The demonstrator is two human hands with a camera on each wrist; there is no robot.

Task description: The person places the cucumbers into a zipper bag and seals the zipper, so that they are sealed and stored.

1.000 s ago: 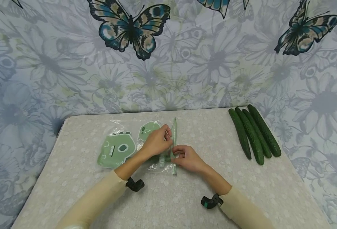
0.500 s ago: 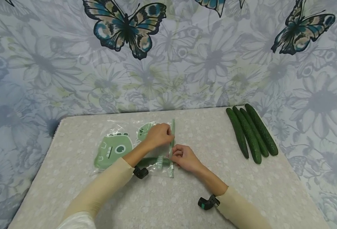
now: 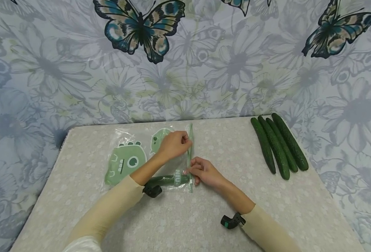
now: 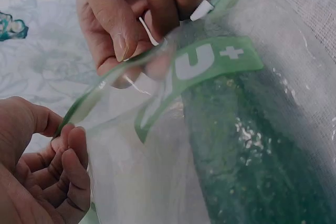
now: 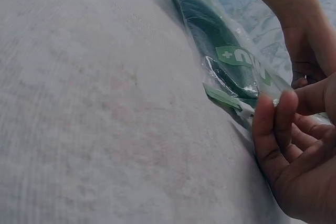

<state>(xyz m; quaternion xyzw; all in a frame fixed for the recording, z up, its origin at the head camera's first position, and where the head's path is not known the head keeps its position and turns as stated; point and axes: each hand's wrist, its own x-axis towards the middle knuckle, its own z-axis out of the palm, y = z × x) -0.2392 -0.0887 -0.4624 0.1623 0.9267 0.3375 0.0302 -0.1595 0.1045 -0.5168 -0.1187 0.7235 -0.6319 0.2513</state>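
Observation:
A clear zip bag [image 3: 130,164] with green dinosaur prints lies on the table, its green-edged mouth facing right. Inside it, along the near side, is a cucumber [image 3: 163,181], large in the left wrist view. My left hand [image 3: 174,144] pinches the mouth's edge toward its far end. Closer to me, the right hand [image 3: 206,172] grips the same edge between thumb and fingers, near the white slider [image 4: 202,10]. In the left wrist view the edge bows between both hands. Whether the mouth is parted there is hard to tell.
Several loose cucumbers [image 3: 278,147] lie side by side at the table's back right. A pale patterned cloth covers the table [image 3: 179,224]. Behind it hangs a floral backdrop [image 3: 185,80] with butterflies. Each wrist wears a black camera mount [image 3: 232,221].
My left hand has shifted slightly away from me along the bag's edge, and its forearm has moved too. The bagged cucumber shows more now. My right hand stays near the slider.

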